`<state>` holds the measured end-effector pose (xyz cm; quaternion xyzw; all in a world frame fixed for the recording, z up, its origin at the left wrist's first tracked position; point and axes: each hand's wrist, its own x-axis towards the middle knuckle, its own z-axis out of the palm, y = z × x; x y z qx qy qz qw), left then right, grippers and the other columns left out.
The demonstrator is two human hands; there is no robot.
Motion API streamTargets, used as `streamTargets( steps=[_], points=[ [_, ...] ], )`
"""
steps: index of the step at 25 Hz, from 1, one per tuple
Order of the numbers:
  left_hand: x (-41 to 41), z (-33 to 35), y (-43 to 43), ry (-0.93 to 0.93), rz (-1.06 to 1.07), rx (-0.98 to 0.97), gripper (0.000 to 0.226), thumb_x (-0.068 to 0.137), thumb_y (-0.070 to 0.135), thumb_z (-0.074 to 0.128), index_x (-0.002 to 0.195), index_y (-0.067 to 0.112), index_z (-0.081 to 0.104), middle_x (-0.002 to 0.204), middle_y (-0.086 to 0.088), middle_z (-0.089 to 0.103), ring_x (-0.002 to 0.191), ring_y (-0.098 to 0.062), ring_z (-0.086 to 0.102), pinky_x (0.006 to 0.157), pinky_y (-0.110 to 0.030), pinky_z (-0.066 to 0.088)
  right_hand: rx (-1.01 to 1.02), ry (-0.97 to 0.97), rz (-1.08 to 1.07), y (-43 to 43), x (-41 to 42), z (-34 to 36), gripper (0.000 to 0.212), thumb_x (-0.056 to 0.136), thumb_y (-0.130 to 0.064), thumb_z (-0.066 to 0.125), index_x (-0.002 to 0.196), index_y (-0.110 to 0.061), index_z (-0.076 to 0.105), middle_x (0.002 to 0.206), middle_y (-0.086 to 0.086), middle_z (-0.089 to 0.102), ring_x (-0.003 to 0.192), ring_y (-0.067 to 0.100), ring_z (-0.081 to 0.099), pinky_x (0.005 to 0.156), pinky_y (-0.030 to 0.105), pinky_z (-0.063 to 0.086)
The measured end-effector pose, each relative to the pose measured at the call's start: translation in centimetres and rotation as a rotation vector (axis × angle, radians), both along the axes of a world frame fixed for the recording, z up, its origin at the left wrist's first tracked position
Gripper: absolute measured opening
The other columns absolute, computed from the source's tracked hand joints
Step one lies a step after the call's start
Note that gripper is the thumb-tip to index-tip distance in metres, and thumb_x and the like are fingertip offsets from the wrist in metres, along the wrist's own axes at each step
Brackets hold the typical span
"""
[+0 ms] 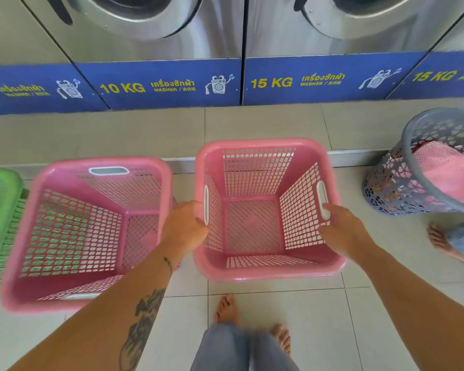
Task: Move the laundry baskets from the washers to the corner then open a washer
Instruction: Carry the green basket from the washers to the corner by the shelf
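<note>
so left hand (pixel 184 223) and right hand (pixel 343 226) are each curled round a side handle slot of the square pink plastic lattice basket (pixel 263 143), just in front of the shiny steel 15 KG washer (pixel 332 49)

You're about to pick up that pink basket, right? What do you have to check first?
1. The left hand holds a handle of the pink basket: ok, fingers curl at it.
2. The right hand grips the other handle: cannot tell, it touches there.
3. Basket empty: ok, nothing inside.
4. Room on the left: not ok, the second pink basket sits very close.
5. Own feet out of the way: ok, they stand behind it.
6. Right side free: not ok, another person's foot is near the grey basket.
</note>
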<state>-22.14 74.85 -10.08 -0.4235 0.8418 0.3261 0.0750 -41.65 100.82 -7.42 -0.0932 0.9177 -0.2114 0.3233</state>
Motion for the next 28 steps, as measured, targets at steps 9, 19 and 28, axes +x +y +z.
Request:
streamTargets(
  steps=[9,19,28],
  points=[
    [6.3,14.9,2.1,0.192,0.001,-0.141,0.04,0.084,0.005,0.048,0.118,0.018,0.065,0.121,0.001,0.066,0.112,-0.018,0.06,0.103,-0.039,0.046,-0.166,0.208,0.309,-2.9,8.1,14.9,0.055,0.086,-0.016,0.059,0.139,-0.021,0.045,0.144,0.005,0.045,0.13,0.024,0.046,0.107,0.04,0.038],
    [23.1,31.8,-3.1,0.374,0.171,-0.297,0.034,0.073,0.01,0.047,0.092,0.017,0.074,0.092,-0.002,0.073,0.086,-0.023,0.066,0.081,-0.032,0.052,-0.393,0.324,0.508,-13.8,21.7,28.8,0.049,0.084,-0.01,0.059,0.133,-0.015,0.052,0.136,0.009,0.051,0.121,0.025,0.049,0.096,0.025,0.032],
    [42.3,33.5,-19.0,0.392,0.329,-0.287,0.04,0.073,0.018,0.042,0.099,0.016,0.073,0.104,-0.005,0.074,0.096,-0.025,0.067,0.087,-0.035,0.053,-0.406,0.336,0.595,-31.9,37.9,30.5,0.056,0.087,-0.015,0.06,0.14,-0.014,0.044,0.147,0.009,0.043,0.135,0.024,0.039,0.11,0.033,0.028]
  ],
)
